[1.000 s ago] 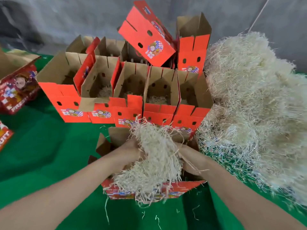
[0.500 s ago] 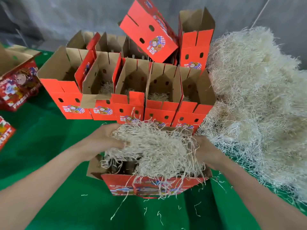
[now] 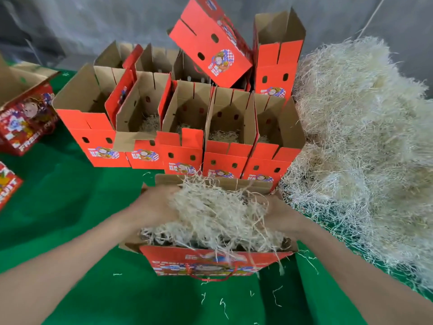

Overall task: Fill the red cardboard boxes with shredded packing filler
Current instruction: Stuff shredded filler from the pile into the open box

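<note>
A large filler heap (image 3: 363, 148) lies on the green cloth (image 3: 70, 207) to the right, against the row of open boxes (image 3: 182, 156). A tipped box (image 3: 210, 43) rests on the boxes behind. The boxes at left (image 3: 25, 118) are cut off by the frame edge. Several boxes in the row hold thin tufts of filler. The near box (image 3: 210, 261) is heaped with a filler wad (image 3: 215, 212), and strands spill over its front. The left hand (image 3: 154, 205) and right hand (image 3: 277, 213) bear on the wad from either side. Their fingers are buried, so I cannot tell the grip.
</note>
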